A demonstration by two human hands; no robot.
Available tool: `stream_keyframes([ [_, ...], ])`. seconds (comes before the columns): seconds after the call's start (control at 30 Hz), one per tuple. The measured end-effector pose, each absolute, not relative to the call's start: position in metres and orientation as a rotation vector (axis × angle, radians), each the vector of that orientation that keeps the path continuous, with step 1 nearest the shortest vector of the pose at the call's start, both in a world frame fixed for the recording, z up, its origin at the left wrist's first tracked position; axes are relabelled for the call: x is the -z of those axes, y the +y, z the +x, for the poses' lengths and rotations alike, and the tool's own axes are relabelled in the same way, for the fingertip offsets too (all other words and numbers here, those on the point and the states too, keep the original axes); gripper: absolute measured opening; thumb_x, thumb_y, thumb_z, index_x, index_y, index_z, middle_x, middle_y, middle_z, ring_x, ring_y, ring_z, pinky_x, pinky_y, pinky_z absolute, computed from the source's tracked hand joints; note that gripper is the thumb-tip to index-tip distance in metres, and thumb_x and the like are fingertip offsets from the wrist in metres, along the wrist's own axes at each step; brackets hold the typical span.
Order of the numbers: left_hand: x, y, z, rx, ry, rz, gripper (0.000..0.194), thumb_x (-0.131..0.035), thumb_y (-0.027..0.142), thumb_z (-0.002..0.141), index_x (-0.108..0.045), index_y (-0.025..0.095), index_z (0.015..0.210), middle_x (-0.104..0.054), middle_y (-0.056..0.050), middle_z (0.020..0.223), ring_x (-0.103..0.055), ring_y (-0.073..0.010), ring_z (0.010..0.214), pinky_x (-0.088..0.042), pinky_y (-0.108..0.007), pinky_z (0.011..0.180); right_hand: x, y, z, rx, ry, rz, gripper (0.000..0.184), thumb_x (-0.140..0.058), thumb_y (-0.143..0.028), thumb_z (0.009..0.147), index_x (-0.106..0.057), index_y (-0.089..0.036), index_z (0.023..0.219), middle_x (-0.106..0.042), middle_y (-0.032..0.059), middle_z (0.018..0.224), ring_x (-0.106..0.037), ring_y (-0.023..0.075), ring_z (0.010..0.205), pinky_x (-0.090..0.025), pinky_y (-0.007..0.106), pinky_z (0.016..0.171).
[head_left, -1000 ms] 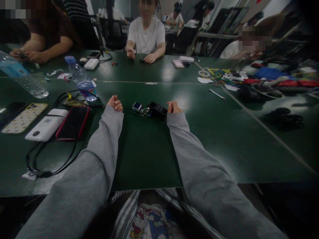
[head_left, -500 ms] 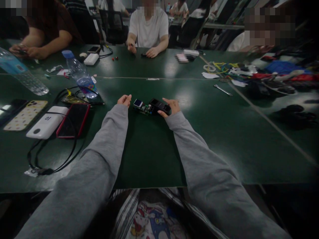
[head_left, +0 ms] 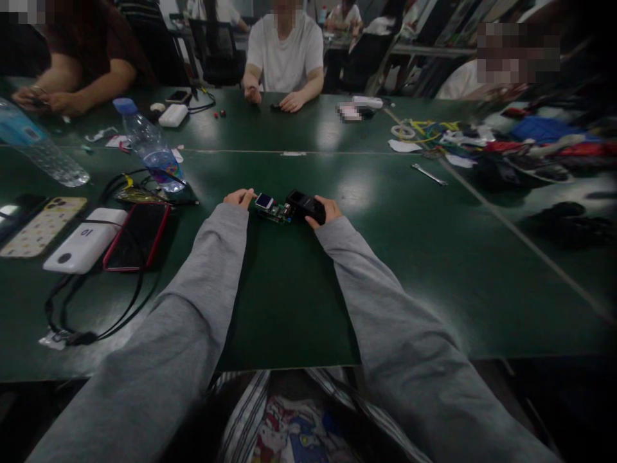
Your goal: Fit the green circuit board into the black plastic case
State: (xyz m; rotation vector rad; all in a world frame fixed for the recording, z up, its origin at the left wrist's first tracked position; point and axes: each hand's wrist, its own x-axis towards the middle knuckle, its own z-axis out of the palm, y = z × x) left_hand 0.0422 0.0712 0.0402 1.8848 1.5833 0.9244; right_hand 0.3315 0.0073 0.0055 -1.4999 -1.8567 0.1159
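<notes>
Two hands at a small circuit board and a black case on a green worktop.
The right hand (head_left: 330, 211) grips the right end of the black case (head_left: 304, 204), whose left end sits against the circuit board (head_left: 274, 209) (a little screen (head_left: 264, 201) sits on the board's left part), while the left hand (head_left: 240, 198) has its fingertips at the board's left edge, contact too small to tell; on the green worktop (head_left: 294, 296), a red-edged phone (head_left: 137, 236) lies beside a white power bank (head_left: 85, 240).
</notes>
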Motion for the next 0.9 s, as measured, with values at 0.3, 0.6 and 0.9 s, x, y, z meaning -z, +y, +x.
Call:
stream_keyframes([
  [0.3, -0.035, 0.074, 0.044, -0.805, 1.643, 1.890, 0.034, -0.055, 0.047, 0.094, -0.075, 0.020, 0.095, -0.072, -0.004, 0.085, -0.065, -0.0183, 0.081, -0.045, -0.025, 0.068, -0.005, 0.007, 0.331, -0.155, -1.820, -1.548, 0.064, -0.070, -0.034, 0.081, -0.047, -0.021, 0.139, -0.055, 0.0169, 0.131, -0.055, 0.0357, 0.126, -0.049, 0.059, 0.105],
  [0.6, -0.027, 0.077, 0.046, -0.835, 1.546, 1.749, 0.031, -0.066, 0.049, 0.087, -0.076, 0.021, 0.092, -0.076, -0.007, 0.091, -0.070, -0.0215, 0.088, -0.051, -0.031, 0.078, -0.008, 0.009, 0.333, -0.120, -1.801, -1.487, 0.061, -0.065, -0.028, 0.083, -0.046, -0.018, 0.140, -0.055, 0.0182, 0.128, -0.056, 0.0353, 0.123, -0.046, 0.059, 0.107],
  [0.9, -0.025, 0.077, 0.046, -0.887, 1.444, 1.765, 0.034, -0.064, 0.052, 0.084, -0.074, 0.020, 0.082, -0.070, -0.003, 0.075, -0.065, -0.0182, 0.074, -0.045, -0.027, 0.065, -0.022, 0.001, 0.311, -0.106, -1.725, -1.230, 0.063, -0.059, -0.043, 0.092, -0.038, -0.024, 0.148, -0.053, 0.0152, 0.133, -0.055, 0.0306, 0.124, -0.046, 0.055, 0.109],
])
